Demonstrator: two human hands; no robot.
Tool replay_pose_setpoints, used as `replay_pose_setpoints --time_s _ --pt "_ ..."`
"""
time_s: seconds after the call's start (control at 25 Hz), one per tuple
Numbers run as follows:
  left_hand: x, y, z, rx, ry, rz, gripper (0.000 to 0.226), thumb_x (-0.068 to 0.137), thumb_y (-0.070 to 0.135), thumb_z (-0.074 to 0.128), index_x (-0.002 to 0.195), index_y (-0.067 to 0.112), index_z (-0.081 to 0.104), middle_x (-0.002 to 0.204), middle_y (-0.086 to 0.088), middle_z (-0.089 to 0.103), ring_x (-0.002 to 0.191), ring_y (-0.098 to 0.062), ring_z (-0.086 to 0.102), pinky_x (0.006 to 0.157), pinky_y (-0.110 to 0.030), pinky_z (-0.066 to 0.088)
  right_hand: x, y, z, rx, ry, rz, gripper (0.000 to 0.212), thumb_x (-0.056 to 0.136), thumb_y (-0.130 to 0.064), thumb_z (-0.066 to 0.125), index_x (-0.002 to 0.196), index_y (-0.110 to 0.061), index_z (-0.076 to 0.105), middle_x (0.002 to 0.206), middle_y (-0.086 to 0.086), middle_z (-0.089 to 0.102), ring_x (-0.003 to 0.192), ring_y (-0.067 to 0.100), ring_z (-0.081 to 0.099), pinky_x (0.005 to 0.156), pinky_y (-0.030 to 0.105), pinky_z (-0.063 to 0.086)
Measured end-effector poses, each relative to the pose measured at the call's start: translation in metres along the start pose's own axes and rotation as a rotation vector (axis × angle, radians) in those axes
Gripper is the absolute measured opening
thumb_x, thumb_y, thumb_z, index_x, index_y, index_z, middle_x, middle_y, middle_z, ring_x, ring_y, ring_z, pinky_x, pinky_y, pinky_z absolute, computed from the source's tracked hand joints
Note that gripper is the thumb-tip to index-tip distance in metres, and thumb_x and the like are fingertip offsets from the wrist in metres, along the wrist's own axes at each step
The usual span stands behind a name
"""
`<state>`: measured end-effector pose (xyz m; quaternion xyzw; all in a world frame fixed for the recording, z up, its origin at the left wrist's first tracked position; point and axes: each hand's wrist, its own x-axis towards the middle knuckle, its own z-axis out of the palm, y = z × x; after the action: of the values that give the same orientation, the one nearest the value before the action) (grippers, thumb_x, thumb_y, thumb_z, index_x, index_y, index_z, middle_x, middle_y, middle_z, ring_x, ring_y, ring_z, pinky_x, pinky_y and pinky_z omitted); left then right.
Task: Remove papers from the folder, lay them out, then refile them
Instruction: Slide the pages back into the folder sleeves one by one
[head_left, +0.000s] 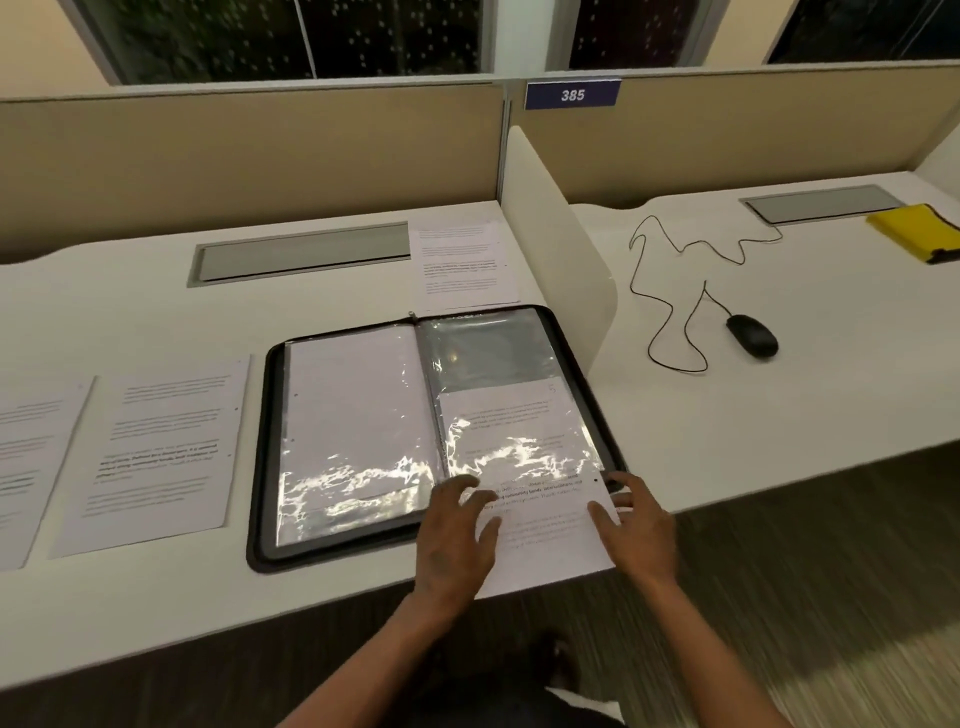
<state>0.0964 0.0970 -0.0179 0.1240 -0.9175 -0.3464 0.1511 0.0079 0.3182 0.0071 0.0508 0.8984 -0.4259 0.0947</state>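
The folder (436, 431) is showing glossy, crinkled clear plastic sleeves (358, 441) catching glare inside a matt black rim, perhaps fabric. Matt white paper sheets (161, 447) are lying on the smooth, matt white tabletop (156, 312). A black plastic mouse (751, 336) is sitting far right.

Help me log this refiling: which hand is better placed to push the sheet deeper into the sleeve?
Right hand, probably: it grips the sheet at its free outer edge. The left hand rests flat by the sleeve's opening.
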Motion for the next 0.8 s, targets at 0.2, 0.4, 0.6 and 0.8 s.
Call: replay_pose_setpoints --time_s 0.2,0.4,0.6,0.8 --pt "0.063 0.017 0.015 0.337 -0.175 0.141 0.03 0.091 0.034 0.064 0.116 0.02 0.071 0.123 0.001 0.066 0.115 -0.022 0.057 0.1 -0.039 0.042 -0.006 0.007 0.015 -0.416 0.065 -0.753 0.033 0.096 -0.031 0.055 0.118 -0.012 0.07 0.121 0.008 0.068 0.114 0.023 0.063 0.094 0.039 0.057" --pt "0.069 0.027 0.021 0.562 -0.191 0.207 0.03 0.097 0.032 0.045 0.097 0.021 0.073 0.099 0.003 0.072 0.095 -0.021 0.061 0.087 -0.037 0.041 0.014 0.009 0.034 -0.694 -0.306 -0.77 0.065 0.106 -0.051 0.011 0.15 -0.015 0.043 0.16 0.005 0.036 0.15 0.021 0.027 0.121 0.038 0.014" --pt "0.062 0.041 0.028 0.395 0.003 0.046 0.017 0.088 0.024 0.06 0.082 0.017 0.074 0.082 0.004 0.073 0.076 -0.018 0.066 0.074 -0.034 0.052 0.031 0.001 0.029 -0.722 -0.477 -0.799 0.069 0.099 -0.054 0.0 0.159 -0.019 0.003 0.164 -0.004 -0.012 0.153 0.015 -0.015 0.123 0.032 -0.015" --pt "0.054 0.054 0.033 0.188 0.195 -0.054 0.008 0.084 0.017 0.069 0.087 0.016 0.076 0.086 0.005 0.074 0.081 -0.011 0.066 0.074 -0.022 0.047 0.051 0.005 0.041 -0.71 -0.399 -0.878 0.06 0.107 -0.046 0.016 0.159 -0.017 0.013 0.167 0.005 0.002 0.154 0.023 -0.004 0.122 0.04 -0.005"
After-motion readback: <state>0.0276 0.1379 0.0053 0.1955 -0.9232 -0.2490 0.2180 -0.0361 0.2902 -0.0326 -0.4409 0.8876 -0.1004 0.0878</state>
